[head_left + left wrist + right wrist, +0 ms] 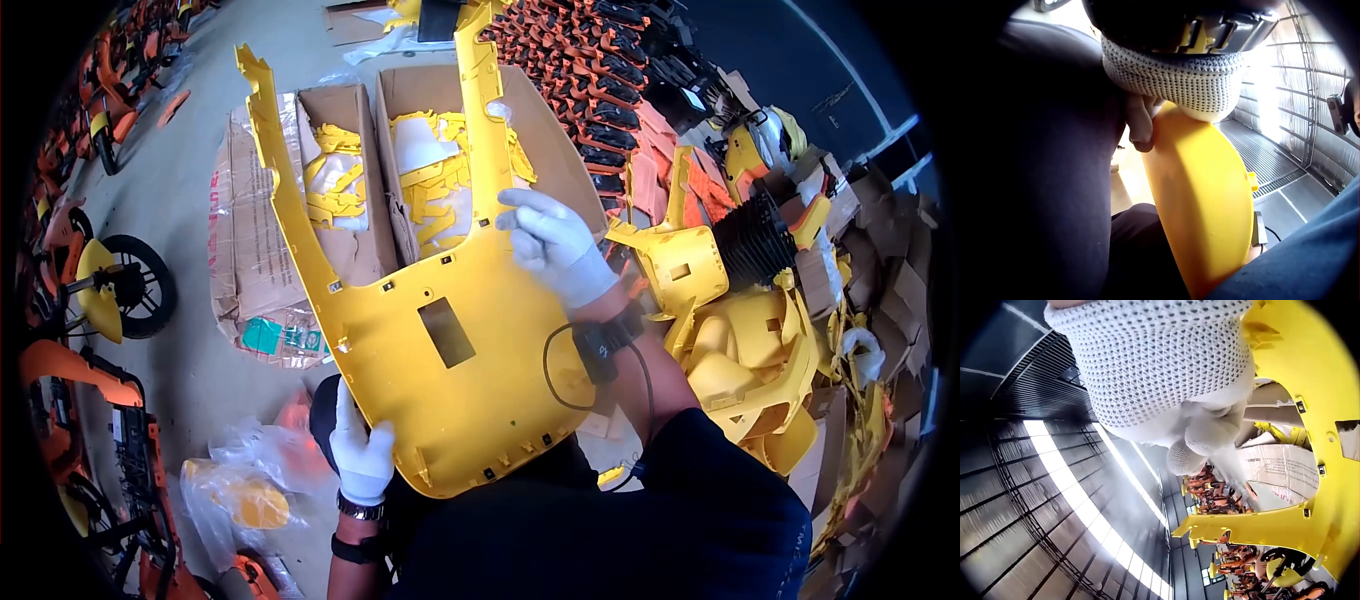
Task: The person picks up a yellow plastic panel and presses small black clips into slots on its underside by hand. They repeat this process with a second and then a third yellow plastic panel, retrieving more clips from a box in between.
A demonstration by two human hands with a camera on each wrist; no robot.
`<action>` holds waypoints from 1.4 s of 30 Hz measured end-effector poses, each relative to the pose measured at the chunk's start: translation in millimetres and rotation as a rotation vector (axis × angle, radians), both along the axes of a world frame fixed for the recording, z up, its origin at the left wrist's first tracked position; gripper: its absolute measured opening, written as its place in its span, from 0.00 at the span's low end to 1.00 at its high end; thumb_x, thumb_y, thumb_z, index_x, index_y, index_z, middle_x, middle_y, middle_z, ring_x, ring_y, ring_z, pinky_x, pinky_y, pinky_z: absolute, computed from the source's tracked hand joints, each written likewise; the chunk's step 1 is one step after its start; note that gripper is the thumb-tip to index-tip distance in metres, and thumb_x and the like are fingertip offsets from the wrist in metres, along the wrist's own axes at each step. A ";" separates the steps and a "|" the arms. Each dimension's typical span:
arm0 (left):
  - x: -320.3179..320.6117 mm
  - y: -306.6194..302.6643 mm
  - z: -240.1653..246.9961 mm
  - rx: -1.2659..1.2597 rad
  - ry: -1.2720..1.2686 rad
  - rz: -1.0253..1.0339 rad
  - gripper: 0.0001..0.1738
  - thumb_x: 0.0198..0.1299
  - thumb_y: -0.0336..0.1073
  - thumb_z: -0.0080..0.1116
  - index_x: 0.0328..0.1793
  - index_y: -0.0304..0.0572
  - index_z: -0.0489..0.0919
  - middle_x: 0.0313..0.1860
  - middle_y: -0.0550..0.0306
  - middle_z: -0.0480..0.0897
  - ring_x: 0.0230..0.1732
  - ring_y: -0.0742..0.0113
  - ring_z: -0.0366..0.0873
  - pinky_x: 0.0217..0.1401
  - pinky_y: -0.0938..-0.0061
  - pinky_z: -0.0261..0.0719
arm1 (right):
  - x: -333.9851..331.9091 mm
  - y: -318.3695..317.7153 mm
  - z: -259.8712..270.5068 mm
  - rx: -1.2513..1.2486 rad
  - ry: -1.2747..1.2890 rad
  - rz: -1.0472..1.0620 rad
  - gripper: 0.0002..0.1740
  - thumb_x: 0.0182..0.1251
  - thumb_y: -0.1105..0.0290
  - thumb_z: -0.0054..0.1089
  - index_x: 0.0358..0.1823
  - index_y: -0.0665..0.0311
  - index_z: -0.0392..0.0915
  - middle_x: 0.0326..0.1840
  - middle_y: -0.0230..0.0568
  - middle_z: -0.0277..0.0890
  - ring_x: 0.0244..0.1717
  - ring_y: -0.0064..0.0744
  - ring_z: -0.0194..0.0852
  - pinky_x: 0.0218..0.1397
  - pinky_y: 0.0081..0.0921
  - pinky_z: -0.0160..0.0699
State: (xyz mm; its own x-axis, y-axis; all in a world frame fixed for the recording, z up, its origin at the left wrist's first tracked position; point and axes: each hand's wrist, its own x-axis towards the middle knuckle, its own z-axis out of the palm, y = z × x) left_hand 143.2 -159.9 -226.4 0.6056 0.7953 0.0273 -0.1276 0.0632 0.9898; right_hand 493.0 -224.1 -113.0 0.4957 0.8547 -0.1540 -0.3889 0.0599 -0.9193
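A large yellow plastic panel (510, 330) with two long arms and a rectangular cutout faces the head camera, its lower end close to my body. My gloved left hand (362, 455) grips its lower left edge, thumb on the near face. In the left wrist view, bare-looking fingertips (1140, 125) show at the edge of the yellow panel (1200, 200). My gloved right hand (555, 245) is at the base of the panel's right arm, beside a small dark clip (485, 223). Its fingers (1210, 434) are bent in the right wrist view; I cannot tell whether they hold a small part.
Two cardboard boxes (255, 230) holding small yellow pieces stand beyond the panel. More yellow body panels (745, 350) are piled at my right. Orange scooter frames (95, 370) stand at the left, and a plastic-wrapped yellow part (255, 500) lies on the floor.
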 end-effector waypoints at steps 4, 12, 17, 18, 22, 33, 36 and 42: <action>-1.4 -0.1 10.3 -0.012 0.035 -0.013 0.43 0.60 0.27 0.55 0.82 0.26 0.55 0.72 0.46 0.73 0.70 0.59 0.72 0.73 0.67 0.70 | 46.1 -37.4 -13.2 0.124 0.012 -0.322 0.23 0.74 0.76 0.50 0.69 0.76 0.68 0.61 0.56 0.78 0.54 0.42 0.84 0.53 0.34 0.86; 3.0 1.2 10.7 -0.021 0.044 -0.054 0.41 0.59 0.24 0.53 0.81 0.26 0.57 0.71 0.47 0.72 0.69 0.58 0.71 0.74 0.66 0.67 | 45.4 -73.7 -6.4 -0.355 -0.465 0.034 0.22 0.76 0.68 0.52 0.66 0.74 0.68 0.52 0.51 0.83 0.39 0.31 0.86 0.37 0.22 0.83; 4.2 1.0 2.3 -0.003 0.032 -0.025 0.42 0.57 0.25 0.54 0.80 0.27 0.58 0.73 0.46 0.69 0.71 0.57 0.68 0.76 0.63 0.65 | 35.9 -62.5 4.6 -0.494 -0.721 0.141 0.15 0.74 0.66 0.54 0.51 0.72 0.79 0.38 0.42 0.86 0.34 0.22 0.83 0.38 0.20 0.78; 1.8 0.2 2.6 0.000 0.031 -0.021 0.42 0.57 0.25 0.54 0.80 0.27 0.58 0.73 0.46 0.69 0.72 0.57 0.68 0.77 0.63 0.64 | 37.7 -62.7 -0.7 -0.457 -0.775 0.127 0.15 0.74 0.67 0.55 0.50 0.72 0.80 0.38 0.41 0.86 0.34 0.23 0.83 0.39 0.21 0.79; 0.7 -0.7 5.3 -0.025 0.048 -0.017 0.42 0.57 0.25 0.54 0.81 0.27 0.58 0.73 0.47 0.69 0.72 0.56 0.68 0.77 0.63 0.64 | 43.2 -58.4 -25.0 -0.307 -0.979 0.115 0.14 0.71 0.68 0.57 0.47 0.73 0.82 0.37 0.40 0.85 0.38 0.25 0.84 0.44 0.23 0.81; 0.1 -3.1 8.9 -0.065 0.016 -0.020 0.42 0.58 0.24 0.53 0.82 0.27 0.56 0.75 0.46 0.68 0.73 0.56 0.68 0.77 0.63 0.64 | 19.8 -49.6 -26.5 -0.382 -0.772 -0.016 0.11 0.70 0.67 0.60 0.40 0.70 0.81 0.31 0.35 0.80 0.30 0.23 0.79 0.37 0.24 0.78; -0.8 -0.9 8.7 -0.004 0.077 -0.014 0.43 0.58 0.24 0.53 0.82 0.27 0.56 0.75 0.46 0.68 0.72 0.56 0.68 0.76 0.63 0.65 | 10.2 -43.5 -27.0 -0.418 -0.725 -0.063 0.12 0.70 0.65 0.59 0.41 0.69 0.80 0.31 0.37 0.81 0.28 0.24 0.79 0.35 0.24 0.79; 4.0 0.1 7.4 -0.016 0.004 -0.106 0.47 0.56 0.34 0.57 0.82 0.24 0.54 0.74 0.39 0.69 0.69 0.51 0.72 0.73 0.62 0.69 | 14.6 -37.5 -65.7 -0.246 -1.161 -0.228 0.11 0.68 0.64 0.59 0.40 0.65 0.78 0.33 0.47 0.80 0.34 0.45 0.83 0.40 0.36 0.80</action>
